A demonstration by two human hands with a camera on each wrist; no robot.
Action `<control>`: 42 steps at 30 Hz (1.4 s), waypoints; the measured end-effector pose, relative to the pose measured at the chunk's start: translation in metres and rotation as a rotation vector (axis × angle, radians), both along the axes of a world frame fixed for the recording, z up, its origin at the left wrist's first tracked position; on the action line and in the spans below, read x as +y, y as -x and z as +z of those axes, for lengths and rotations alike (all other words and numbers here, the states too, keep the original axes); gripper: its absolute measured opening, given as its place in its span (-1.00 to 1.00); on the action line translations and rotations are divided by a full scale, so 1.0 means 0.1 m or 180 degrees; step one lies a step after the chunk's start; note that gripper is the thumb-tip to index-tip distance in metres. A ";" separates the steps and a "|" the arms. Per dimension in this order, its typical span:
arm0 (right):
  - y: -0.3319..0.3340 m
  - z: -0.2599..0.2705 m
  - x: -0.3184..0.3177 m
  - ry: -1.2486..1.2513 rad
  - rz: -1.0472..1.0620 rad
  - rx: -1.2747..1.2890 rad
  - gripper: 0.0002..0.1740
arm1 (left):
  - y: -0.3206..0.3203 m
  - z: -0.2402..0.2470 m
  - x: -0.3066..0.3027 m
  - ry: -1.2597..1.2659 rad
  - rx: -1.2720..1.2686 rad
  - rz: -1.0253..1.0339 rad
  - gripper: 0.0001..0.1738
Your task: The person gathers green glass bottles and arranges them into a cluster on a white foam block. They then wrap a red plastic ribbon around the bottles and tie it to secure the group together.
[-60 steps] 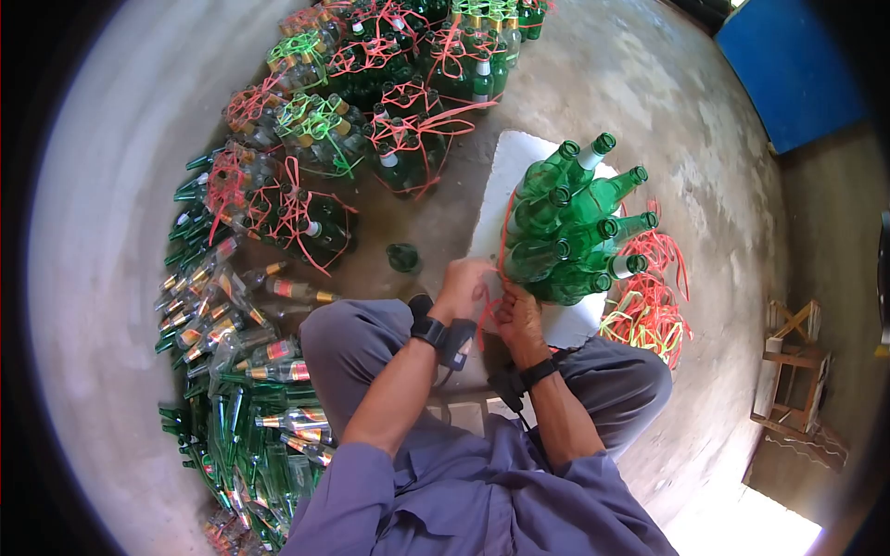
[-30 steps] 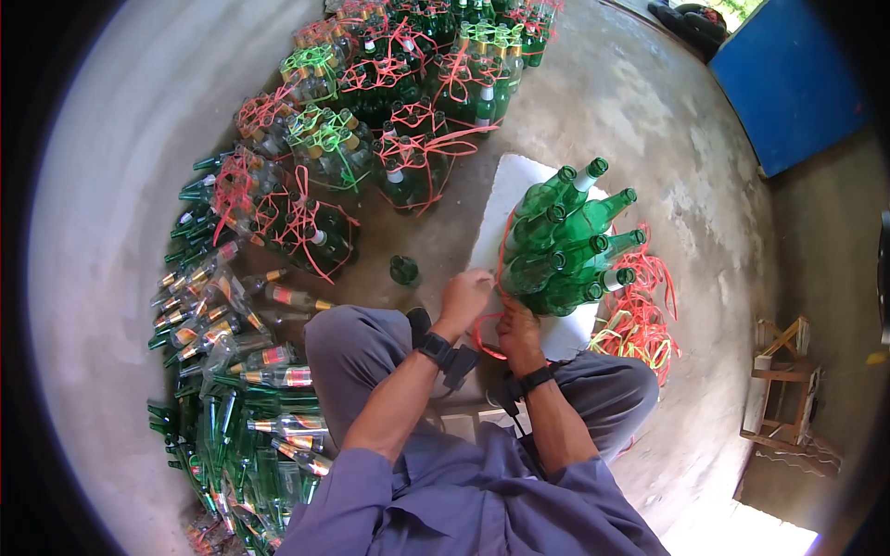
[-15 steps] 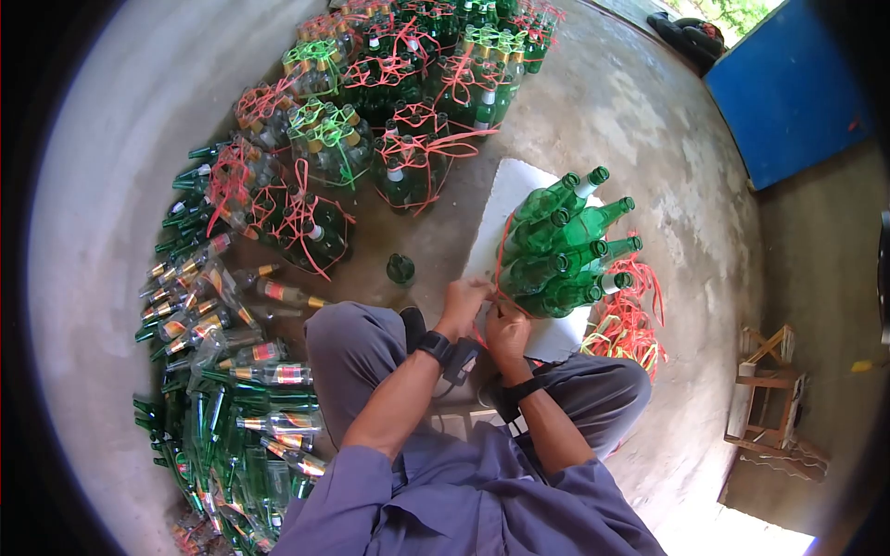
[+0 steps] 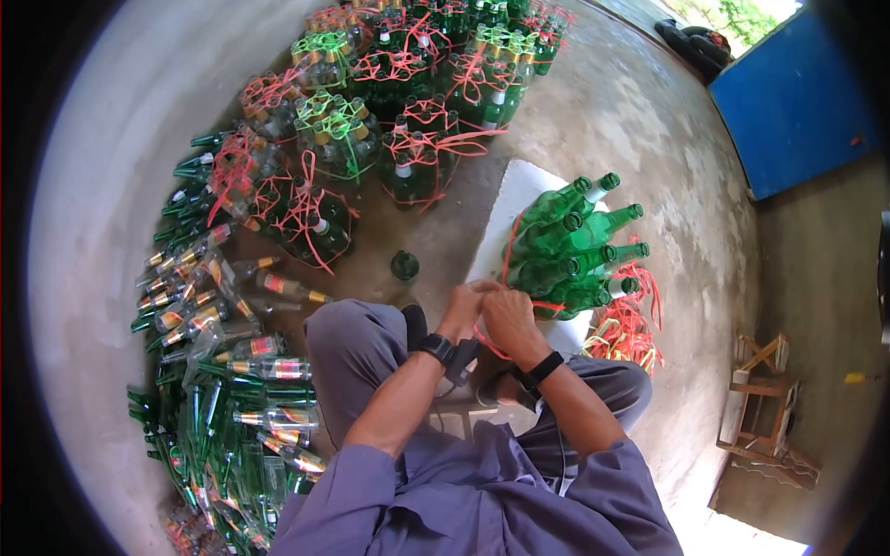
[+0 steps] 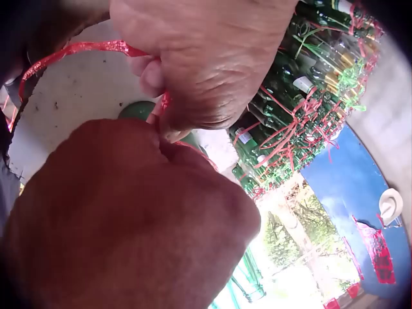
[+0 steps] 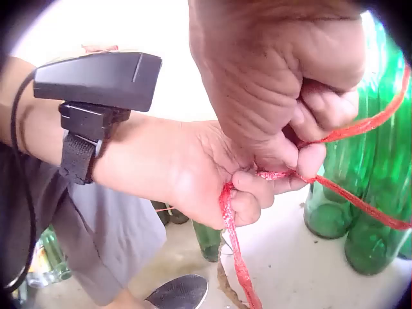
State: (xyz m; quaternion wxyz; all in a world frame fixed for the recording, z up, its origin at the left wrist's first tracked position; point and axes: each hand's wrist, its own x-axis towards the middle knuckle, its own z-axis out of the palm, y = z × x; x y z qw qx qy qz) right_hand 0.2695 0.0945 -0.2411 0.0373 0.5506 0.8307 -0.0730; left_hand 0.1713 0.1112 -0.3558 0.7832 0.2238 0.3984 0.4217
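Observation:
Green glass bottles (image 4: 556,232) stand in a cluster on a white board (image 4: 496,218), with a red plastic strap (image 4: 507,264) passing round them. At the near side of the cluster my left hand (image 4: 461,310) and right hand (image 4: 510,320) meet, knuckles close together. Seen from the right wrist, the left hand pinches the strap between thumb and curled fingers, and a loose tail hangs below it. The right hand grips another stretch of strap that leads off toward the bottles. Fingers partly hide the crossing of the strap.
Loose bottles (image 4: 232,371) lie heaped at the left. Bundles of bottles tied with red and green straps (image 4: 334,125) stand toward the back. A single green bottle (image 4: 404,267) stands near the left knee. Tangled straps (image 4: 623,324) lie right of the board, and a wooden frame (image 4: 765,408) farther right.
The right hand, lower and apart from the left a second ago, has come up against it. Part of the red strap now shows right of the right hand, before the bottles.

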 end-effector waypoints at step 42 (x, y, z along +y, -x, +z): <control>-0.32 -0.57 -0.28 0.0805 -0.2399 0.3071 -0.60 | -0.07 0.25 -0.06 0.0633 0.0287 0.0369 -0.82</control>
